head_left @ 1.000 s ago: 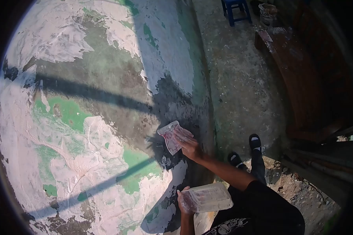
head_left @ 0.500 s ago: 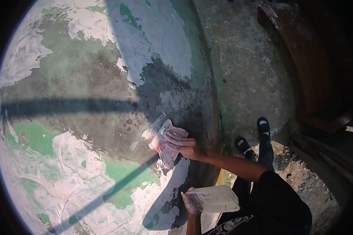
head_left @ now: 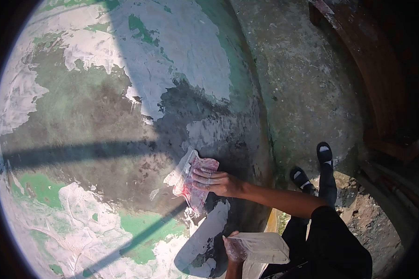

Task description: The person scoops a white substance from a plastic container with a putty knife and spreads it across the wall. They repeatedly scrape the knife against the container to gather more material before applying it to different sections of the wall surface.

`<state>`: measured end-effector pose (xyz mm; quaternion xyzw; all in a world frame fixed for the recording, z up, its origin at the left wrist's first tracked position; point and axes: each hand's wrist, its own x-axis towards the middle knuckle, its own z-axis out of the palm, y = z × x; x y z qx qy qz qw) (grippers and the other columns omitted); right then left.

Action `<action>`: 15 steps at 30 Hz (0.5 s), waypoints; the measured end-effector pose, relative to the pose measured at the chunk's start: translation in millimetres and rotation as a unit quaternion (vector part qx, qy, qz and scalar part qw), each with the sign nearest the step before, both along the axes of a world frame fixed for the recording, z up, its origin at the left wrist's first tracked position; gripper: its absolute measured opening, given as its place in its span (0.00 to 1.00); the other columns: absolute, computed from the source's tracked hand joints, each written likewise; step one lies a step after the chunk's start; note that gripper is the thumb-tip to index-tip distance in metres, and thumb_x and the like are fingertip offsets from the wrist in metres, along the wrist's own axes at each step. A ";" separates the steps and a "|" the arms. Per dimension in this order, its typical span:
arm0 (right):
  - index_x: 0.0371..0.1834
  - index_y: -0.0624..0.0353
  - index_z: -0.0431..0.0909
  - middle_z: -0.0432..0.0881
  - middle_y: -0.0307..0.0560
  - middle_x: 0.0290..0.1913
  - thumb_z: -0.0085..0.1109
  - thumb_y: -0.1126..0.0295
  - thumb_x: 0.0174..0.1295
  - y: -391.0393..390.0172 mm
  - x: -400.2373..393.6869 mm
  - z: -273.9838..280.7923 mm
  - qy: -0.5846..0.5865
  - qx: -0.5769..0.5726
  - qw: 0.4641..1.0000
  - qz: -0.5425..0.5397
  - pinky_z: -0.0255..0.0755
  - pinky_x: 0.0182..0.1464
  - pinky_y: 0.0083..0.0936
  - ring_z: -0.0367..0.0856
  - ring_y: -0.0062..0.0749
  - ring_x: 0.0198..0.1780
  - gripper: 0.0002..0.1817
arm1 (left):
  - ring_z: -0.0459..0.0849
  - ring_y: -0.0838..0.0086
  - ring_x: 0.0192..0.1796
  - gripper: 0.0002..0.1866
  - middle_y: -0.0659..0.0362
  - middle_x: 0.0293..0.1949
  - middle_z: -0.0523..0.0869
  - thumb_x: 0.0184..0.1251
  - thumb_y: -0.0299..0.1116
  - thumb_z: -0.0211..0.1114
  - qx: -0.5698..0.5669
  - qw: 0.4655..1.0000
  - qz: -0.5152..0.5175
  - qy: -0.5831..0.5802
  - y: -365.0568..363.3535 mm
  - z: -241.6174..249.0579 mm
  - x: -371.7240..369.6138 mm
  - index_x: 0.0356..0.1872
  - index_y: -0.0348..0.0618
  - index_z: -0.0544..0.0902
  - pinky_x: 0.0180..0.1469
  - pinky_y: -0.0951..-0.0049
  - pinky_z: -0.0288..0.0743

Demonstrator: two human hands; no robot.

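**wallguy:** So what's different from a second back? The right hand (head_left: 217,181) has dragged that flat, pink-stained putty-smeared scraper blade (head_left: 191,179) leftward and a bit down across the patchy green-and-grey plastered wall (head_left: 102,116). A second ago the blade sat more upright on the dark patch; now it's tilted, lying flatter, with a pale wedge of filler at its upper-left edge.

**trowel_tom:** Yeah, and the fingers are spread flat on the blade's back, pressing it to the wall rather than curling round a handle. So he's gripping it by pressure, fingers extended, blade touching the surface.

**wallguy:** Left hand (head_left: 235,249)?

**trowel_tom:** Closed around the edge of the white, putty-caked rectangular board (head_left: 260,247), held low by the body, well apart from the wall. It's barely shifted, just slid a bit right in view as the head turned.

**wallguy:** So I'd guess he's mid-stroke, spreading filler over the bare dark patch. The white smear (head_left: 205,235) just below the blade looks fresh, though it's hard to be sure.

**trowel_tom:** Agreed. Plenty of bare grey wall left above.
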<state>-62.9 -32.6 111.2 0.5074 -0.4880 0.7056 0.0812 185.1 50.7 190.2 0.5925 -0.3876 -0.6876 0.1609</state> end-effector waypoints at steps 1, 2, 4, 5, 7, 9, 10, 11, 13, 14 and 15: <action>0.58 0.60 0.78 0.74 0.53 0.65 0.53 0.82 0.46 4.1 2.1 -5.6 -0.002 -0.001 1.000 0.015 0.65 0.72 0.35 0.72 0.40 0.68 0.30 | 0.82 0.64 0.37 0.32 0.57 0.35 0.82 0.70 0.65 0.47 0.000 1.000 -0.010 -0.012 1.2 -1.9 -0.5 0.47 0.43 0.78 0.40 0.60 0.79; 0.58 0.60 0.78 0.74 0.52 0.65 0.54 0.81 0.48 9.1 3.7 -10.9 -0.008 0.004 0.999 0.035 0.65 0.72 0.35 0.72 0.40 0.67 0.28 | 0.82 0.64 0.37 0.32 0.57 0.35 0.82 0.70 0.65 0.47 -0.001 1.000 -0.007 -0.014 2.8 -5.9 -0.3 0.47 0.43 0.78 0.40 0.60 0.79; 0.56 0.62 0.79 0.75 0.53 0.64 0.56 0.81 0.47 25.0 -4.0 -12.4 -0.016 -0.008 0.999 0.049 0.66 0.70 0.37 0.73 0.41 0.66 0.27 | 0.82 0.63 0.37 0.32 0.56 0.34 0.82 0.70 0.65 0.48 0.013 1.000 0.006 -0.012 4.3 -14.0 1.2 0.47 0.43 0.78 0.40 0.59 0.79; 0.54 0.63 0.80 0.76 0.55 0.63 0.58 0.80 0.47 31.7 -10.2 -9.7 -0.020 -0.018 0.998 0.059 0.68 0.69 0.38 0.74 0.42 0.65 0.25 | 0.82 0.63 0.37 0.32 0.56 0.34 0.82 0.70 0.65 0.48 0.013 1.000 0.005 -0.013 4.6 -15.4 2.1 0.47 0.43 0.78 0.40 0.59 0.79; 0.53 0.64 0.81 0.76 0.54 0.63 0.58 0.80 0.48 37.4 -19.8 -1.4 -0.017 -0.016 0.999 0.041 0.68 0.69 0.39 0.75 0.42 0.65 0.24 | 0.83 0.62 0.37 0.31 0.55 0.35 0.83 0.70 0.65 0.49 0.038 0.999 0.000 0.009 6.4 -16.5 4.4 0.46 0.43 0.79 0.41 0.58 0.79; 0.53 0.64 0.80 0.76 0.54 0.63 0.57 0.80 0.49 28.2 -25.9 12.5 -0.009 -0.035 0.999 -0.032 0.67 0.69 0.39 0.75 0.42 0.65 0.24 | 0.83 0.62 0.37 0.31 0.55 0.35 0.83 0.70 0.65 0.49 0.034 0.999 -0.003 0.003 8.6 -15.6 4.8 0.46 0.43 0.79 0.41 0.57 0.79; 0.54 0.64 0.80 0.76 0.54 0.63 0.56 0.81 0.48 21.6 -28.5 19.2 -0.003 -0.033 0.999 -0.030 0.67 0.70 0.39 0.74 0.43 0.66 0.25 | 0.83 0.61 0.37 0.31 0.55 0.35 0.83 0.70 0.65 0.49 0.028 1.000 -0.005 -0.002 9.1 -15.1 4.2 0.46 0.43 0.79 0.40 0.57 0.79; 0.54 0.64 0.80 0.76 0.54 0.63 0.56 0.81 0.48 15.7 -25.6 22.5 -0.003 -0.035 0.999 -0.029 0.67 0.70 0.39 0.74 0.43 0.66 0.25 | 0.83 0.61 0.37 0.31 0.55 0.35 0.83 0.70 0.65 0.49 0.026 1.000 -0.004 -0.002 9.7 -13.3 3.7 0.46 0.43 0.79 0.40 0.57 0.79; 0.56 0.64 0.79 0.76 0.53 0.63 0.56 0.82 0.45 2.8 -13.9 20.4 0.004 -0.009 1.000 -0.006 0.67 0.70 0.38 0.73 0.42 0.66 0.28 | 0.83 0.60 0.37 0.31 0.54 0.35 0.83 0.69 0.65 0.49 0.000 1.000 -0.001 -0.021 11.2 -8.9 4.0 0.46 0.43 0.79 0.39 0.56 0.80; 0.57 0.64 0.78 0.76 0.52 0.63 0.55 0.84 0.43 -3.0 -4.3 14.5 -0.010 -0.015 1.000 -0.007 0.68 0.69 0.37 0.74 0.41 0.66 0.30 | 0.83 0.60 0.37 0.31 0.54 0.35 0.83 0.69 0.65 0.49 -0.001 1.000 0.000 -0.021 9.3 -9.8 10.6 0.46 0.43 0.79 0.39 0.56 0.80; 0.57 0.64 0.78 0.76 0.52 0.63 0.55 0.84 0.43 -1.0 -2.7 17.0 -0.008 -0.016 1.000 -0.007 0.68 0.69 0.37 0.74 0.41 0.66 0.30 | 0.84 0.57 0.39 0.33 0.51 0.38 0.83 0.69 0.65 0.49 0.014 1.000 -0.001 0.006 6.4 -12.3 17.8 0.49 0.41 0.77 0.42 0.53 0.80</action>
